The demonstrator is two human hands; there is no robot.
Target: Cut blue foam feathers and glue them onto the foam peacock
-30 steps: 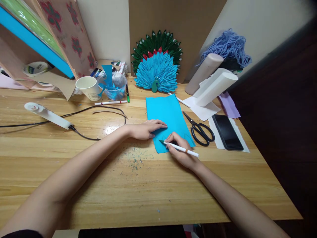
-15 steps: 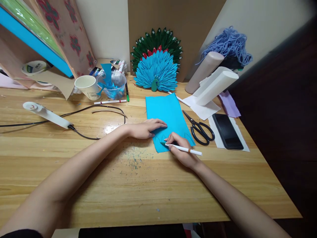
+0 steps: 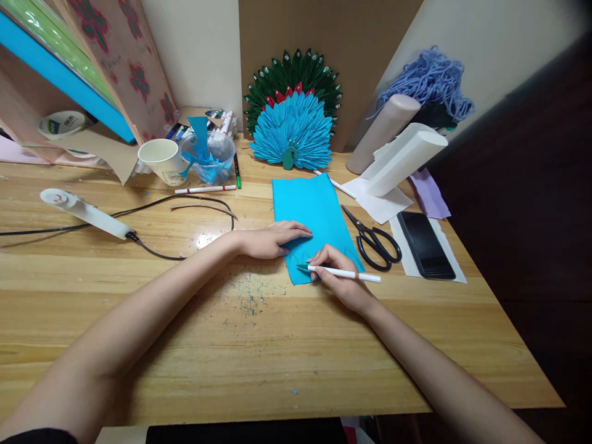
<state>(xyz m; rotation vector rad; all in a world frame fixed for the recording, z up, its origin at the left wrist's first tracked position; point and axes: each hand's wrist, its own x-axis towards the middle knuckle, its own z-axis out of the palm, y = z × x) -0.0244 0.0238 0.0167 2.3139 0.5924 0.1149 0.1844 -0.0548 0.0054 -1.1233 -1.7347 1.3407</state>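
Evidently the blue sheet (image 3: pixel 305 200) lies on the wooden counter (image 3: pixel 259 376), in front of the peacock figure (image 3: pixel 291 132). The left hand (image 3: pixel 268 240) rests on the sheet's left edge, palm down, its fingers stretched out and gripping nothing. The right hand (image 3: pixel 342 282) has its fingers clamped on a white pen (image 3: pixel 345 272), the green tip pointing left over the sheet's near end (whether it touches, I cannot tell). Faint curved outlines show along that end. Just right of the sheet lie the black-handled scissors (image 3: pixel 377 243), blades partly crossed and pointing away; beyond them a dark phone (image 3: pixel 426 245) rests on white paper (image 3: pixel 407 259). Farther left stand a paper cup (image 3: pixel 160 161) and a clear bowl (image 3: pixel 215 169) holding blue scraps (image 3: pixel 200 139).
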